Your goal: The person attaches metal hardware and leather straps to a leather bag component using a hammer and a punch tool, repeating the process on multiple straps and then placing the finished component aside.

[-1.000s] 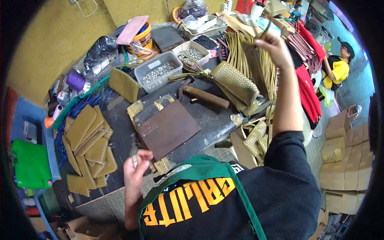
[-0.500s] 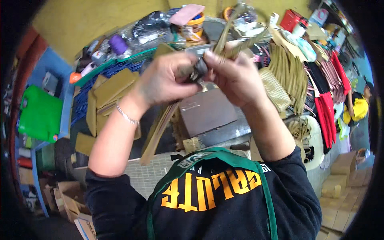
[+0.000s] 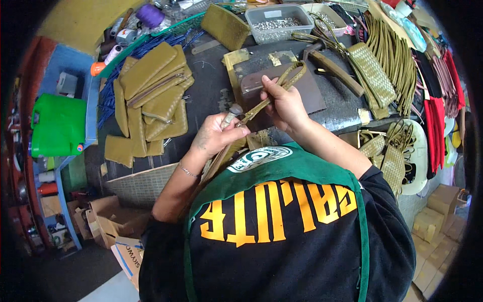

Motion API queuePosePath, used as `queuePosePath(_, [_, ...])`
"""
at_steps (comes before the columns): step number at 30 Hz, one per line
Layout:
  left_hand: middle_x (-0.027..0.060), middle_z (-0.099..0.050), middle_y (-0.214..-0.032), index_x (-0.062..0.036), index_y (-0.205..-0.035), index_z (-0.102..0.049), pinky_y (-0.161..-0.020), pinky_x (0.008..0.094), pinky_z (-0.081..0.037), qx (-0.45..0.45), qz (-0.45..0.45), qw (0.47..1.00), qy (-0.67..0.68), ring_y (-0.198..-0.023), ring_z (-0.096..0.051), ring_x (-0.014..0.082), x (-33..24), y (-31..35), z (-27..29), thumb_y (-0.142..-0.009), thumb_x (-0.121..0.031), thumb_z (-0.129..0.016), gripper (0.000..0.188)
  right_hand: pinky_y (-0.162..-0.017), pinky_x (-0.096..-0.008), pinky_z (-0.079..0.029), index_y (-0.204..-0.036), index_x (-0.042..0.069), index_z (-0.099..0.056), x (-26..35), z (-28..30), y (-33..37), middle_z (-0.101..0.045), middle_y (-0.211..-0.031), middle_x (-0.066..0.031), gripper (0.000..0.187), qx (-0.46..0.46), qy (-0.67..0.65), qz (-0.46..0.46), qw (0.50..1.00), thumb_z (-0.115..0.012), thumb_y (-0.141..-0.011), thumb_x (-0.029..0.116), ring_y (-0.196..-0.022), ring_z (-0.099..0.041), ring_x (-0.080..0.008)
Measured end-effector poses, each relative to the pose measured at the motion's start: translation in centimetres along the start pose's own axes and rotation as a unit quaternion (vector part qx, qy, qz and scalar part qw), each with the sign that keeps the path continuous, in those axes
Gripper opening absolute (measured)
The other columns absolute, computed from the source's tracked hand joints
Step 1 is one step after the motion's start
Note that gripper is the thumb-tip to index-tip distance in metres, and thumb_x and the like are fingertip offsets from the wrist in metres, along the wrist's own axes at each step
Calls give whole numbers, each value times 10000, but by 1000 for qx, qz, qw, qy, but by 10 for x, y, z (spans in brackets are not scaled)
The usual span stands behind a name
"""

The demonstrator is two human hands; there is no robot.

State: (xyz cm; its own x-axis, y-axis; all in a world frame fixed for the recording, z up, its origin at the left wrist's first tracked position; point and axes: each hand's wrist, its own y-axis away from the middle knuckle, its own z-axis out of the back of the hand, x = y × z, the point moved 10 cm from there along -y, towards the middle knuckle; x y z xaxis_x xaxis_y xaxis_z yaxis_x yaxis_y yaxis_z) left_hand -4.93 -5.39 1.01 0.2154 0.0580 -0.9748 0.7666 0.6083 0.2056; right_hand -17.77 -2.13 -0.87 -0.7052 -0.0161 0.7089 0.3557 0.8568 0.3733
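Observation:
My left hand [image 3: 215, 136] is closed on an olive leather strap [image 3: 255, 109], and a short pale rod with a round dark metal end [image 3: 232, 111] sticks up from the same grip. My right hand [image 3: 289, 104] pinches the strap farther up, where it bends into a loop above the thumb. Both hands are over the near part of the workbench, in front of a flat brown board [image 3: 308, 95]. More strap hangs below my left hand toward the green apron [image 3: 312, 166]. Right of the board lies a wooden-handled hammer [image 3: 336, 74].
Olive pouches [image 3: 156, 75] are piled at left, with another pouch [image 3: 225, 26] farther back. A plastic bin [image 3: 279, 34] holds small metal fittings. A woven piece [image 3: 371, 73] and long olive straps [image 3: 390, 60] lie right. A white tub [image 3: 416, 161] contains woven pieces.
Both hands have come down from high over the bench toward my body, and the strap came with them. The board and the hammer, hidden behind my hands before, now show more fully.

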Motion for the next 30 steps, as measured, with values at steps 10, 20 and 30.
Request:
queuePosePath(10, [27,-515,-796,34,-783,-555,-490,206,-373,-109,-166,945,-260,-528,-422,58,-50,-3,-21,-627,-27,-686,213,-349,-176,-343,-769,66,-445,15,36,15,-514,-616,-37,216,-64,24,81,994,-638,-767,163,-415,-454,-81])
queuePosePath(20, [19,-490,-636,4,-705,-546,-423,216,-317,-123,-214,944,-219,-487,-402,57,-55,-9,-26,-639,-12,-678,148,-403,-195,-409,-875,36,-435,12,47,17,-543,-684,-73,247,-49,-7,69,996,-625,-776,160,-475,-519,-113])
queuePosePath(30, [89,-575,-711,22,-742,-562,-534,257,-479,-80,-300,900,-305,-621,-591,143,-51,-4,-31,-617,47,-649,155,-662,-297,-433,-1214,-14,-251,108,74,74,-547,-912,-117,790,-165,451,405,778,-744,-625,168,-852,-535,-212])
